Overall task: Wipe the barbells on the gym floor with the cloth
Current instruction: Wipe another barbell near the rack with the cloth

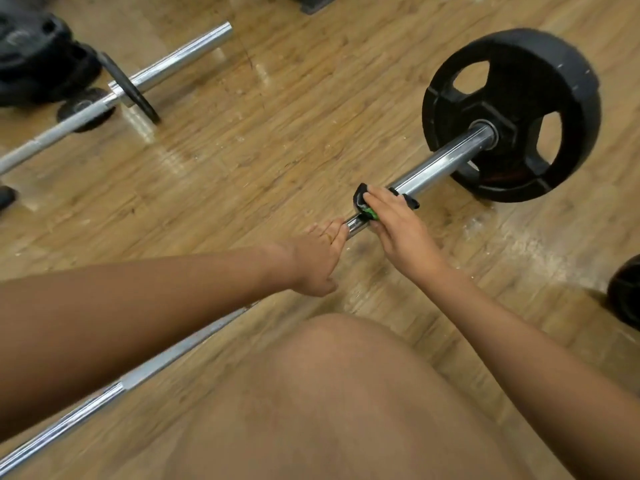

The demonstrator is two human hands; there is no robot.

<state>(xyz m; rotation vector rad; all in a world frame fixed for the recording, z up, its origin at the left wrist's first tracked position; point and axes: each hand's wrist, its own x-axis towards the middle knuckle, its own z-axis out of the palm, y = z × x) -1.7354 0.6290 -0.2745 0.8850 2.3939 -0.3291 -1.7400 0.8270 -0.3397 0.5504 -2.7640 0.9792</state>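
The person's right hand (pixel 398 230) lies over a black and green cloth (pixel 362 199), its fingers (pixel 375 202) bent across the cloth and clamping it round the near barbell (pixel 437 164). Just behind those fingers, the left hand (pixel 318 259) grips the bare bar with its fingers (pixel 337 233) curled narrow around it. Beyond the right fingertips the bar runs to a black weight plate (pixel 512 112). A second barbell (pixel 173 60) lies well apart, far left of both hands, on the wooden floor (pixel 277 133)
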